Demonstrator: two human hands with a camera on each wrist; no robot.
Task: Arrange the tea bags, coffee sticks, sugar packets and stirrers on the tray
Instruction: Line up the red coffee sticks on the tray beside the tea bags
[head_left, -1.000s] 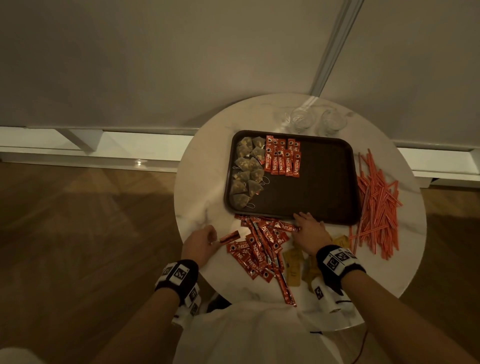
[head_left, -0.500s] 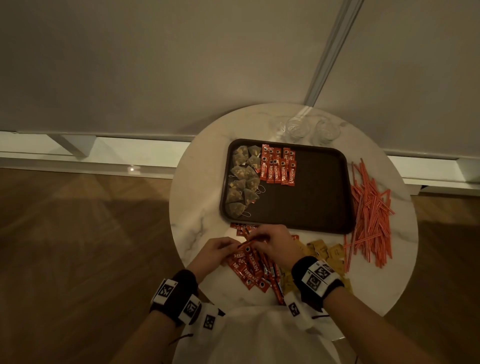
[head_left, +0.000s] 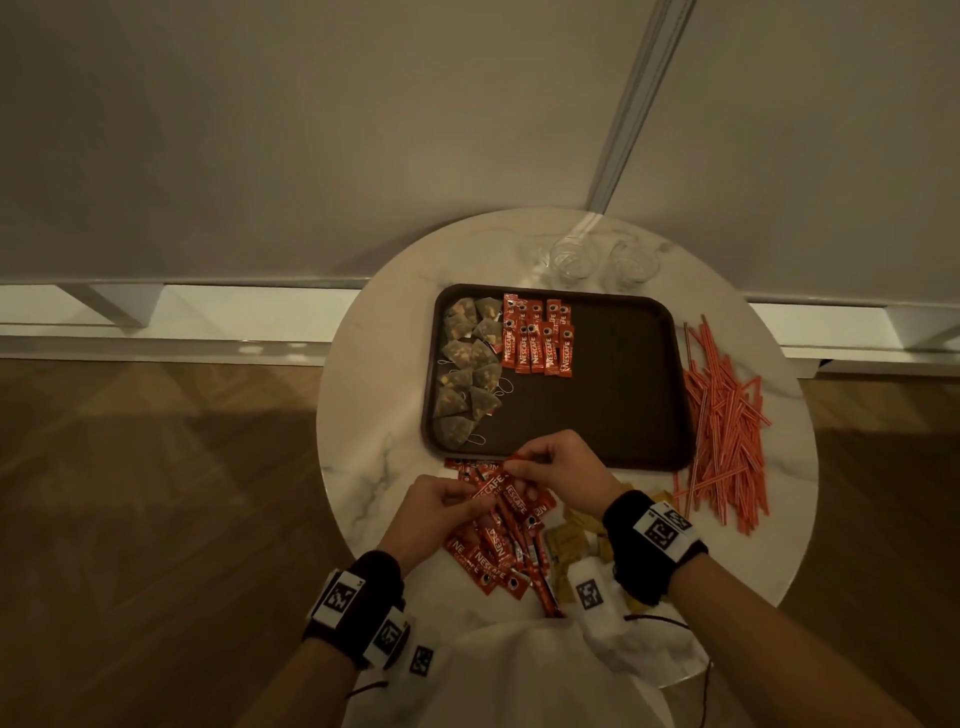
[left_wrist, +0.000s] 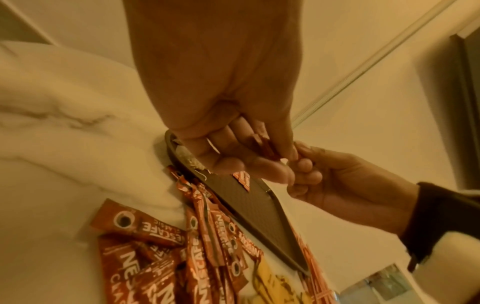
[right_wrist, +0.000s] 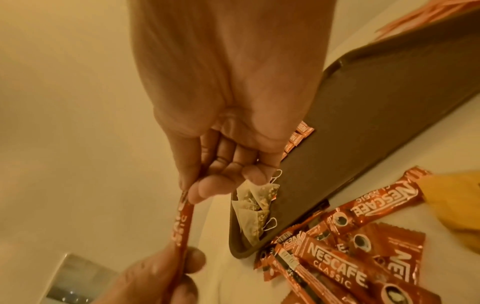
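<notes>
Just in front of the tray (head_left: 623, 462), the left hand (head_left: 431, 512) and right hand (head_left: 563, 467) each pinch one end of a coffee stick (right_wrist: 182, 224); its long side runs from hand to hand, along the tray's near edge; the right hand is nearer the tray; past it, more sticks (head_left: 540, 338) lie in a row beside the tea bags (head_left: 467, 374).

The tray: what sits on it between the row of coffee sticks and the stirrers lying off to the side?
Nothing. In the head view, right of the coffee sticks the tray is bare up to its rim, then a strip of table before the stirrers.
</notes>
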